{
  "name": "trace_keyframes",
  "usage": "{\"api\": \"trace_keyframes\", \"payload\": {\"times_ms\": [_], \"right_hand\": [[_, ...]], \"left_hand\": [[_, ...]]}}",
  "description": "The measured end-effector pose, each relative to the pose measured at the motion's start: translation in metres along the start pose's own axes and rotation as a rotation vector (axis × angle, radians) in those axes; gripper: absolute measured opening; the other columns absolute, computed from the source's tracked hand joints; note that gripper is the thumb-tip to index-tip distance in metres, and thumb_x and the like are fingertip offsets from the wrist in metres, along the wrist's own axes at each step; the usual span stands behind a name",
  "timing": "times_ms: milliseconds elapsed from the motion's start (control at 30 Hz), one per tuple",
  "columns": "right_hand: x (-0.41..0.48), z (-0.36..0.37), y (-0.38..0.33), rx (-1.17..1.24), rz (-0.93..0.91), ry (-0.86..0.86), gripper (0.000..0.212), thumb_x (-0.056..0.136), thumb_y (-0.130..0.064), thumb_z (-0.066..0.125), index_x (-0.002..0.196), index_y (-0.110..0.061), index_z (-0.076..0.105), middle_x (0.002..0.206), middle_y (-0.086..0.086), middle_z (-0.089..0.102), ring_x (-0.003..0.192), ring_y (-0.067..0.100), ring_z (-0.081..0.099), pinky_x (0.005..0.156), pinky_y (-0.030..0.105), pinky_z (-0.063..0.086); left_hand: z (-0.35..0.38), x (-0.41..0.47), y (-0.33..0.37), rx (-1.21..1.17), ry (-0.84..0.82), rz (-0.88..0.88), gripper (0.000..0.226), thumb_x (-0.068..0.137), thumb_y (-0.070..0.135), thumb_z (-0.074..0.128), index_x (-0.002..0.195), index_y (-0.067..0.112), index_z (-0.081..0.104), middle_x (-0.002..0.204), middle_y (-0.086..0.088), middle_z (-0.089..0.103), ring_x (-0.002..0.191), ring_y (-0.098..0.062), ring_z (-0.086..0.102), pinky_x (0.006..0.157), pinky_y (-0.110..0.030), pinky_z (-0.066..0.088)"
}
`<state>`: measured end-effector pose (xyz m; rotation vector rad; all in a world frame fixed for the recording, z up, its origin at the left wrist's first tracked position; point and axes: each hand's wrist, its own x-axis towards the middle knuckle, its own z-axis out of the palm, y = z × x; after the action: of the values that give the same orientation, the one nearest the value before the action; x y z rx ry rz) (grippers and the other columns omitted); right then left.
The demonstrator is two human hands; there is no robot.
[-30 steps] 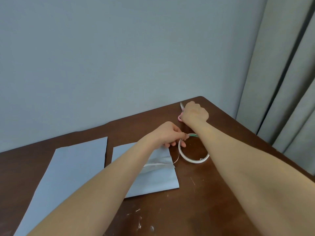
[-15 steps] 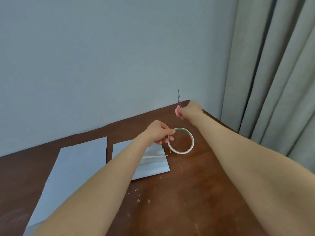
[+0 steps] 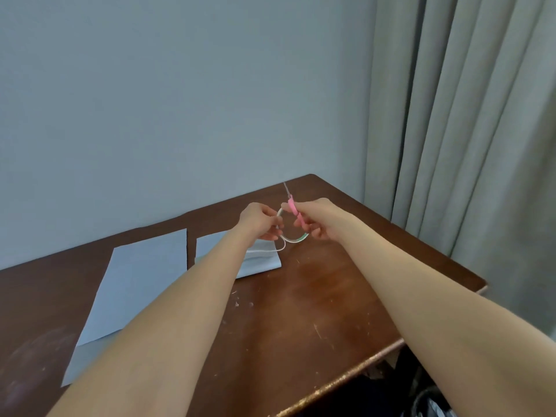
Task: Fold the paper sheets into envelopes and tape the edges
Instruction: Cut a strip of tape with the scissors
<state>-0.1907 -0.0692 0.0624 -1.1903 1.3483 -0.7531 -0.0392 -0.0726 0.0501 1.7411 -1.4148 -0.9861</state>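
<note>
Left hand (image 3: 258, 221) grips tape roll (image 3: 293, 239) beside scissors (image 3: 291, 206).

Light was soft, cool and fairly dim, casting no hard shadows. A dull warm sheen lay on the table (image 3: 316, 275) toward its right edge. The left hand (image 3: 257, 219), right hand (image 3: 322, 219), scissors (image 3: 291, 205) and tape roll (image 3: 296, 238) were slightly motion-blurred. The curtain (image 3: 451, 115) folds leaned with wide-angle distortion.

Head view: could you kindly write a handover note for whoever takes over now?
Left hand holds the tape roll off the table; right hand holds the pink scissors, blades up. A tape strip runs from roll to the folded sheet. The flat sheet lies to its left. Done: one sheet folded. Left: cut strip, press it down, fold and tape the flat sheet.
</note>
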Motion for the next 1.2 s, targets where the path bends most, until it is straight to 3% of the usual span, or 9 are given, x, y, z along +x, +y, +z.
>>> {"api": "trace_keyframes", "payload": {"times_ms": [133,233,400,800,1033,1200], "right_hand": [[-0.019,-0.01,0.012,-0.081,0.057,-0.164,0.034,0.075,-0.046,0.077,0.082,-0.015,0.065,0.065,-0.002,0.06,0.046,0.003,0.043,0.039,0.012,0.027],[-0.028,-0.015,0.019,-0.162,0.123,-0.315,0.032,0.076,-0.05,0.074,0.068,-0.021,0.062,0.063,-0.005,0.059,0.047,0.002,0.045,0.041,0.011,0.029],[-0.031,-0.023,0.03,-0.247,0.252,-0.4,0.034,0.076,-0.051,0.074,0.071,-0.019,0.062,0.063,-0.003,0.06,0.044,0.002,0.047,0.04,0.009,0.035],[-0.03,0.004,0.037,-0.272,0.277,-0.228,0.049,0.078,-0.046,0.075,0.102,-0.005,0.063,0.07,0.006,0.063,0.033,0.005,0.051,0.038,0.012,0.045],[-0.03,0.023,0.04,-0.223,0.288,-0.182,0.04,0.081,-0.043,0.073,0.091,-0.006,0.063,0.074,0.006,0.064,0.032,0.004,0.05,0.039,0.011,0.044],[-0.032,0.028,0.038,-0.155,0.295,-0.178,0.041,0.083,-0.036,0.073,0.1,-0.001,0.061,0.076,0.01,0.062,0.027,0.003,0.046,0.034,0.011,0.043]], "left_hand": [[-0.003,-0.009,-0.004,-0.046,0.099,0.008,0.008,0.089,0.001,0.06,0.096,0.001,0.063,0.075,-0.011,0.067,0.06,-0.018,0.065,0.048,-0.021,0.054],[-0.005,-0.012,-0.008,-0.057,0.151,0.004,0.006,0.088,-0.001,0.06,0.091,0.003,0.064,0.08,-0.012,0.069,0.061,-0.017,0.066,0.054,-0.023,0.056],[-0.005,-0.012,-0.007,-0.112,0.211,0.023,0.008,0.091,0.002,0.058,0.097,0.003,0.061,0.084,-0.013,0.068,0.061,-0.015,0.064,0.053,-0.022,0.056],[-0.004,-0.01,0.004,-0.148,0.189,0.053,0.005,0.092,0.003,0.057,0.096,0.005,0.057,0.076,-0.009,0.065,0.059,-0.014,0.062,0.051,-0.02,0.056],[-0.007,-0.012,0.003,-0.167,0.175,0.055,0.003,0.092,0.004,0.057,0.093,0.006,0.056,0.078,-0.01,0.065,0.06,-0.015,0.063,0.055,-0.023,0.056],[-0.007,-0.011,0.003,-0.178,0.169,0.057,0.004,0.092,0.004,0.057,0.089,0.006,0.056,0.08,-0.011,0.066,0.06,-0.016,0.063,0.056,-0.025,0.057]]}}
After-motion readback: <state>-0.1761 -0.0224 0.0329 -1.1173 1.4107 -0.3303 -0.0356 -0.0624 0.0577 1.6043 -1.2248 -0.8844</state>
